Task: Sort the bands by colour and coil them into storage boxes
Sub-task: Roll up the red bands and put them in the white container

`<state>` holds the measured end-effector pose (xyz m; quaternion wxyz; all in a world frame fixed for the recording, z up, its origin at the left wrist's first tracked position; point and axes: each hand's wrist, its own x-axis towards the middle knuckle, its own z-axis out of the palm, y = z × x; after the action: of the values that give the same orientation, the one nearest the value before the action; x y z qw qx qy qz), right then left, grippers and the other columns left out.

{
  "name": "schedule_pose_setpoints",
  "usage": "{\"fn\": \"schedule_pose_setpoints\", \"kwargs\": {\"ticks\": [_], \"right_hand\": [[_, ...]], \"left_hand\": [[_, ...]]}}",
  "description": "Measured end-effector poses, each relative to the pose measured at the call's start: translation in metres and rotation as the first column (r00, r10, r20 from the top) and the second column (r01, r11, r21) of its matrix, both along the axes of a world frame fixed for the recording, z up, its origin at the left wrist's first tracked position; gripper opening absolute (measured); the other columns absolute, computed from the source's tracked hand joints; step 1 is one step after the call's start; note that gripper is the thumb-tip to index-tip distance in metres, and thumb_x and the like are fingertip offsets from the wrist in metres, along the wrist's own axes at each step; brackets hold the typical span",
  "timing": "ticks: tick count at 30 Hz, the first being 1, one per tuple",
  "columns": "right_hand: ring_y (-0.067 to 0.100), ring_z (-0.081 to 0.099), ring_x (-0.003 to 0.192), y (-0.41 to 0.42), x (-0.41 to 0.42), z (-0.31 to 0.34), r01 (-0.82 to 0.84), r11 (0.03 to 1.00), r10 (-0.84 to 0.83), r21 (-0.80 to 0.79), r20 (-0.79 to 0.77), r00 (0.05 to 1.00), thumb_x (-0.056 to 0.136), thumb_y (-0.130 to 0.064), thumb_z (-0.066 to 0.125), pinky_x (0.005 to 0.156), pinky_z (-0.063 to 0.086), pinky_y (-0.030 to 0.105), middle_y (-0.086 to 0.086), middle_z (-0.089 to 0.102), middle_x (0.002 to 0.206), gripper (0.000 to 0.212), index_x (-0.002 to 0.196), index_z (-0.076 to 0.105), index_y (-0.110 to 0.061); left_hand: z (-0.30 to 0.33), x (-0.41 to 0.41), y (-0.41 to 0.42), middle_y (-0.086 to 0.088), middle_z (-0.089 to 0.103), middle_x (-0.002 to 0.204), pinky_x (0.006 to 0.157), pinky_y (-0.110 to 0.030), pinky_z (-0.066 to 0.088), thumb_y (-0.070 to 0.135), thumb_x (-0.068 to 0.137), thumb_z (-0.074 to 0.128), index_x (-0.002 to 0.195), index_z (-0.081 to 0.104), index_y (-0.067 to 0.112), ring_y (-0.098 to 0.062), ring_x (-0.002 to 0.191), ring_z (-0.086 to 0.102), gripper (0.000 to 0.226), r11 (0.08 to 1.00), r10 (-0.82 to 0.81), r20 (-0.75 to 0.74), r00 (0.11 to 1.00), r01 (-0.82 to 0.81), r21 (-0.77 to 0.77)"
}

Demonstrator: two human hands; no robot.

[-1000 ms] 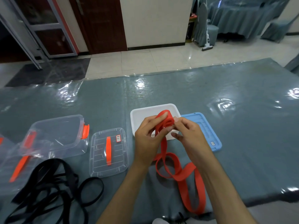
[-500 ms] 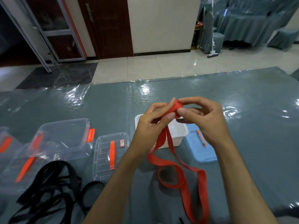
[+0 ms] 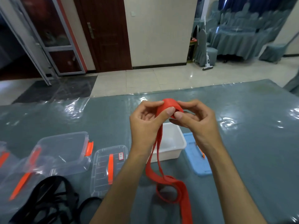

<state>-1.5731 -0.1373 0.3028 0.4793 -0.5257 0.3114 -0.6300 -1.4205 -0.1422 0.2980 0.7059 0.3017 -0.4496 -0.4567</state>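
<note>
At the far left edge a clear plastic lid (image 3: 14, 178) with orange strips is cut off by the frame and blurred. Beside it stands a transparent storage box (image 3: 64, 152), smooth-walled, round-cornered, with an orange latch on its right end. Below it a tangle of flat black bands (image 3: 48, 202) sprawls on the table, its lower part running out of view. Just right of the box lies a second clear lid (image 3: 108, 168), ribbed with a grid, carrying an orange handle strip and a small label too small to read.

The table (image 3: 250, 143) wears a grey-blue cloth under a glossy, wrinkled plastic sheet that throws bright glare.

In the middle, raised above the table, the left hand (image 3: 145, 123) curls round a tight coil of the red band (image 3: 168, 109), thumb pressed on its outer wrap, fingers behind. The band is flat, matte and rubbery; its loose tail drops past the wrist, loops on the table and leaves the bottom edge. The right hand (image 3: 194, 120) pinches the coil's other side, thumb in front and fingers curled over the top; how far the coil runs inside the palms is hidden.

Beneath the hands sits an opaque white box (image 3: 174, 143), rectangular, partly covered by the left wrist. To its right lies a light blue lid (image 3: 197, 160), half hidden by the right forearm.
</note>
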Motion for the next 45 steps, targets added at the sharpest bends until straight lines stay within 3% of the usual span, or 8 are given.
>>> {"fn": "schedule_pose_setpoints", "kwargs": {"ticks": [7,12,16,19,29,34,38,45], "right_hand": [[0.028,0.078,0.097,-0.001,0.008,-0.013,0.091,0.996,-0.092,0.013,0.105,0.990,0.078,-0.018,0.086,0.086,0.064,0.042,0.009,0.078,0.099,0.025,0.096,0.070,-0.011],[0.018,0.077,0.088,0.000,0.012,-0.021,0.070,0.996,-0.069,0.048,-0.031,0.997,0.080,-0.008,0.084,0.075,0.059,0.025,0.007,0.080,0.097,0.021,0.084,0.064,-0.008],[0.025,0.078,0.085,0.004,0.015,-0.018,0.084,0.995,-0.084,0.050,-0.003,0.996,0.083,-0.008,0.085,0.083,0.064,0.035,0.010,0.079,0.101,0.033,0.111,0.068,-0.012],[0.033,0.080,0.088,0.005,0.015,-0.017,0.062,0.996,-0.063,0.057,0.028,0.998,0.082,-0.014,0.086,0.079,0.065,0.041,0.013,0.079,0.110,0.028,0.104,0.070,-0.010],[0.030,0.079,0.096,0.009,0.013,-0.027,0.027,0.997,-0.030,0.070,0.035,0.999,0.092,-0.011,0.078,0.077,0.064,0.040,0.004,0.076,0.109,0.020,0.110,0.072,-0.017],[0.029,0.080,0.081,0.007,0.006,-0.019,0.131,0.985,-0.116,0.115,-0.131,0.985,0.079,-0.020,0.090,0.069,0.065,0.035,0.001,0.079,0.106,0.025,0.091,0.068,-0.018],[0.023,0.079,0.089,0.008,0.013,-0.017,0.067,0.997,-0.067,0.047,-0.013,0.998,0.087,-0.006,0.083,0.075,0.064,0.032,-0.001,0.076,0.101,0.028,0.110,0.071,-0.018],[0.025,0.077,0.104,0.005,0.008,-0.023,0.022,0.993,-0.016,0.114,-0.058,0.998,0.087,-0.024,0.081,0.086,0.065,0.045,0.002,0.077,0.114,0.018,0.102,0.072,-0.027]], "left_hand": [[-0.014,-0.003,0.006,-0.009,0.076,0.113,0.092,-0.022,0.055,0.020,0.081,0.080,0.113,0.077,0.013,-0.011,0.105,0.073,0.033,1.000,0.010,0.099,0.995,-0.008,-0.025],[-0.016,0.008,0.001,0.002,0.077,0.116,0.097,-0.022,0.053,0.024,0.095,0.076,0.123,0.077,0.022,-0.016,0.113,0.071,0.028,0.994,0.059,0.295,0.954,-0.028,-0.108],[-0.015,0.008,0.000,0.003,0.076,0.114,0.100,-0.036,0.057,0.027,0.096,0.075,0.115,0.070,0.032,-0.021,0.114,0.072,0.021,0.996,0.072,0.310,0.948,-0.054,-0.066],[-0.019,0.012,0.001,0.007,0.076,0.107,0.094,-0.031,0.057,0.024,0.101,0.070,0.109,0.071,0.029,-0.019,0.108,0.072,0.010,0.991,0.117,0.392,0.912,-0.083,-0.103],[-0.020,0.024,0.004,-0.014,0.066,0.118,0.103,-0.041,0.056,0.019,0.094,0.073,0.126,0.075,0.025,-0.022,0.112,0.068,0.032,0.997,-0.065,0.421,0.905,0.079,-0.018],[-0.027,0.022,0.006,0.000,0.076,0.112,0.097,-0.028,0.057,0.010,0.087,0.084,0.118,0.073,0.021,-0.017,0.110,0.072,0.034,0.999,-0.050,0.362,0.931,0.046,0.018],[-0.035,0.013,0.008,-0.002,0.075,0.105,0.093,-0.027,0.058,0.004,0.079,0.086,0.103,0.072,0.014,-0.020,0.108,0.074,0.030,1.000,0.005,0.161,0.987,-0.006,0.006],[-0.033,0.019,0.008,-0.007,0.076,0.120,0.099,-0.028,0.055,0.015,0.086,0.080,0.119,0.076,0.024,-0.022,0.114,0.073,0.034,0.999,-0.024,0.224,0.974,0.029,-0.017]]}}
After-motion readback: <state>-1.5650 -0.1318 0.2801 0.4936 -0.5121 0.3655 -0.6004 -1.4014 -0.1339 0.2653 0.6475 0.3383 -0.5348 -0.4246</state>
